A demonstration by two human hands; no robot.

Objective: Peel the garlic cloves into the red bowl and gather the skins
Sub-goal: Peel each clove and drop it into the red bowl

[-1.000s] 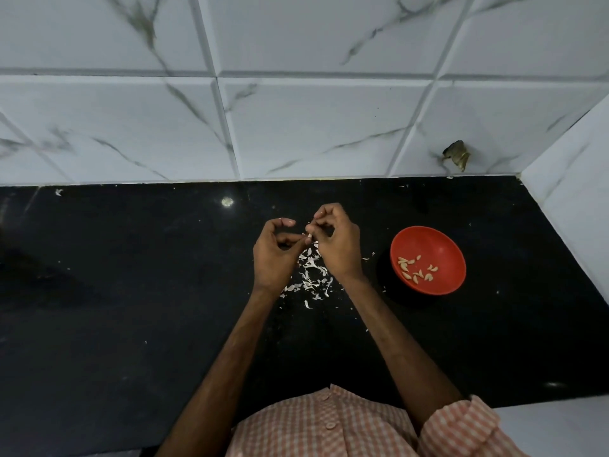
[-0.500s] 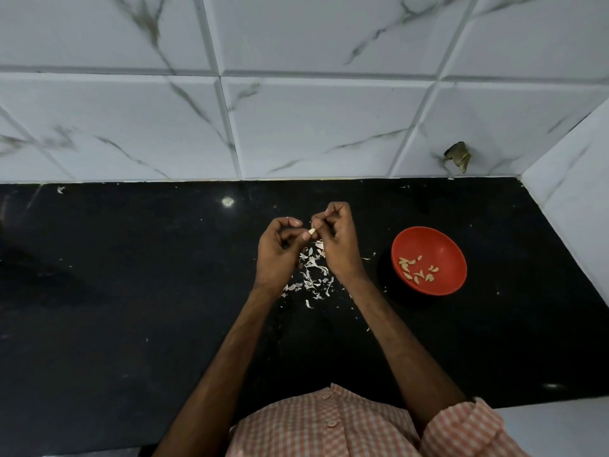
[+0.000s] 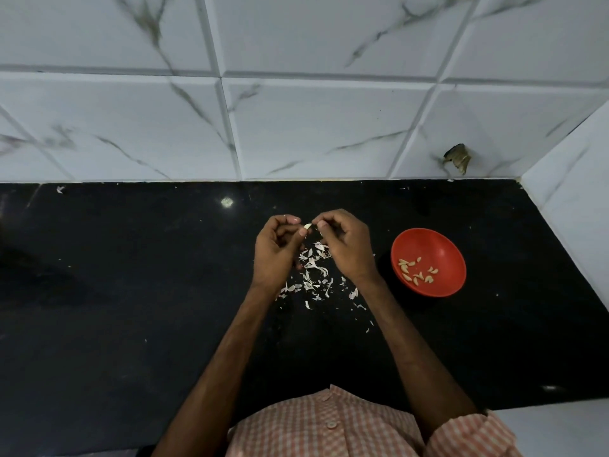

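A small pale garlic clove is held above the black counter. My left hand pinches its left end with curled fingers. My right hand has its fingertips at the clove's right end, pinching at the skin. Under and between my hands lies a loose scatter of white garlic skins. The red bowl stands to the right of my right hand, with several peeled cloves in its bottom.
A white marble-look tiled wall rises behind the counter, with a side wall at the right. A small dark broken spot marks the back wall above the bowl. A white ledge meets the counter at the lower right.
Both hands stay at the same spot above the skins. The clove between the fingertips shows more now, and the fingers have shifted slightly on it.
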